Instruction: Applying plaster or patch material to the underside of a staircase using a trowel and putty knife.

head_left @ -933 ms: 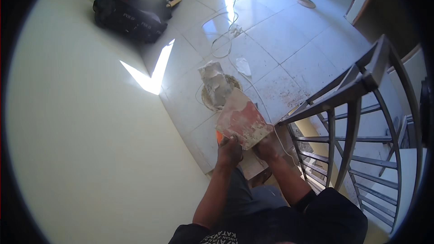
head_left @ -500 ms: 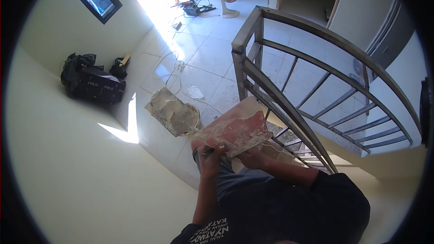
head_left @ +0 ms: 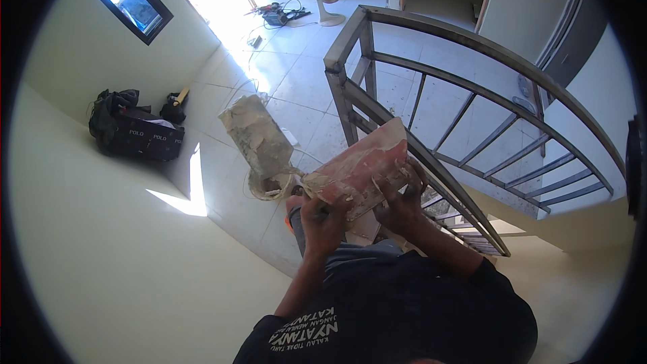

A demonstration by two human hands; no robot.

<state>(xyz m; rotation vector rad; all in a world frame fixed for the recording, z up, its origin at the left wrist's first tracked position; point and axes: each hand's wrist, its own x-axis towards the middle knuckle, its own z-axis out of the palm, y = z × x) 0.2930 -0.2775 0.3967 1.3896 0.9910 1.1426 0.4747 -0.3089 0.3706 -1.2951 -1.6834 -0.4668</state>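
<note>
A red board (head_left: 367, 165), smeared with pale dried plaster, is tilted in front of my body. My left hand (head_left: 322, 222) is closed on its near left edge. At its near right edge, my right hand (head_left: 402, 205) grips with the fingers bent over the red face. Left of the board, a greyish slab-like piece caked in plaster (head_left: 256, 131) leans over a plaster-crusted bucket (head_left: 269, 187). Its lower corner comes close to the red board's left end; whether they touch, I cannot tell.
A metal stair railing (head_left: 431, 121) curves along the right, beside the stairwell. A dark bag (head_left: 145, 135) sits by the left wall. Farther off are a standing fan (head_left: 327, 0), a dark machine with cables (head_left: 276, 17) and a white cord on the tiles.
My right hand has come from under the red board to its right edge, fingers over the face. The board has risen slightly. The plaster-caked piece now stands more tilted, exposing the bucket.
</note>
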